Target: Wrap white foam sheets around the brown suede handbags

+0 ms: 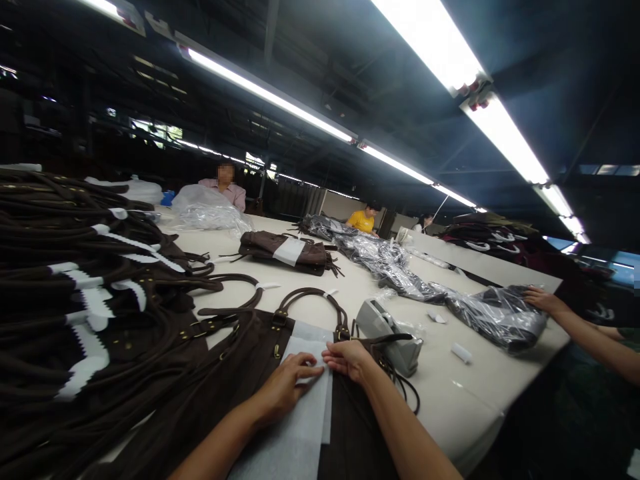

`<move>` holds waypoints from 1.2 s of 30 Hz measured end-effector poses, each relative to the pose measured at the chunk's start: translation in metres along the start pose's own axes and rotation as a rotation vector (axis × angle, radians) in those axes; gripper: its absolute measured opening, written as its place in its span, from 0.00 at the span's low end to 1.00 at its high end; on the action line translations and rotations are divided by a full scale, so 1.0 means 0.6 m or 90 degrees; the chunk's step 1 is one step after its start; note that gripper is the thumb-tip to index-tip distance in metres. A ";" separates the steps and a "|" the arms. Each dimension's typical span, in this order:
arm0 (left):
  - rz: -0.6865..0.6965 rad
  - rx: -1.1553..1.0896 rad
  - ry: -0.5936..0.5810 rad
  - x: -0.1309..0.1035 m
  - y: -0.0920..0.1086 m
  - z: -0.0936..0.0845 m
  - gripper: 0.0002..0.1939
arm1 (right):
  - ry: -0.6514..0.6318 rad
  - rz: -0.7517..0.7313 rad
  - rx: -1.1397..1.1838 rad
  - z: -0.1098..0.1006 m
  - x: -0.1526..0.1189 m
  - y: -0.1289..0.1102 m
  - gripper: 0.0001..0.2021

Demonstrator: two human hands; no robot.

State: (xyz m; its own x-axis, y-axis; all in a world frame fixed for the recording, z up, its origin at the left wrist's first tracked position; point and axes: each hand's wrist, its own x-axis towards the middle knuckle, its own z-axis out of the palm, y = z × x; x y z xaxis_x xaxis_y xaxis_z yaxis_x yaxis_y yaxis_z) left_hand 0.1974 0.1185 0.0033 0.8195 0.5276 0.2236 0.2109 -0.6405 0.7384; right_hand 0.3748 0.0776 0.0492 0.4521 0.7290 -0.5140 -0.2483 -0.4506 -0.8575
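The dark brown handbag [353, 430] lies on the table [445, 407] directly beneath both hands, its upright handle [341, 310] just beyond the fingertips. A white sheet [297, 433] runs down the bag's front under the left hand [294, 380]. The right hand [346, 359] is at the sheet's upper right edge, thumb and fingers drawn close. The hands nearly meet at the fingertips; whether either grips the sheet cannot be told. A grey tape dispenser [380, 333] stands just right of the right hand. Piled brown handbags [150, 347] lie left of the left hand.
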 end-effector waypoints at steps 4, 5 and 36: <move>-0.006 0.002 -0.005 0.000 0.002 -0.001 0.27 | 0.007 0.017 -0.030 0.003 0.007 -0.004 0.07; -0.007 0.002 -0.005 0.000 0.002 -0.001 0.27 | 0.009 0.019 -0.040 0.004 0.008 -0.005 0.07; -0.001 -0.015 0.000 -0.002 -0.001 0.002 0.25 | 0.221 -0.622 -0.641 -0.028 -0.020 0.048 0.21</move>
State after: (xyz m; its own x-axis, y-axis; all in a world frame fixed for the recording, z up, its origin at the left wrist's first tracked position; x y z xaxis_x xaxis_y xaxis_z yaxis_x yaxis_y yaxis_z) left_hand 0.1967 0.1177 0.0020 0.8195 0.5282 0.2223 0.1991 -0.6261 0.7539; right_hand 0.3764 0.0473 0.0307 0.3022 0.8584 0.4146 0.9073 -0.1256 -0.4012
